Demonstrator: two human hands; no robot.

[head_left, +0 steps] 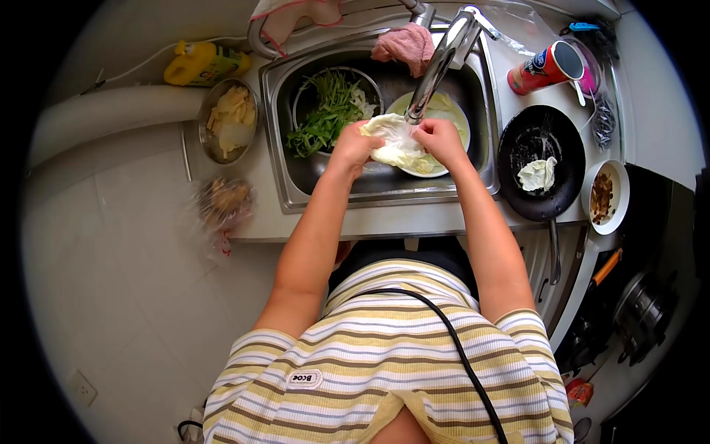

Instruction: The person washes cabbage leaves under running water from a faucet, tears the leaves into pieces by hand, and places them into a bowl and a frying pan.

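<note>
A pale cabbage leaf (pixel 397 140) is spread between both hands under the tip of the faucet (pixel 442 63). My left hand (pixel 353 150) grips its left edge, fingers closed. On the right side of the leaf, my right hand (pixel 441 141) pinches it just beside the spout. Below them in the sink (pixel 384 194) sits a pale bowl (pixel 460 122) with more leaves, partly hidden by the hands. Green leafy vegetables (pixel 325 111) fill a round container at the sink's left.
A black pan (pixel 521 133) holding one leaf (pixel 538 175) stands right of the sink, beside a white bowl (pixel 621 185) and a red can (pixel 534 74). Left are a metal bowl of pale slices (pixel 231 115), a yellow bottle (pixel 203 65) and a plastic bag (pixel 223 203). A pink cloth (pixel 405 47) hangs behind.
</note>
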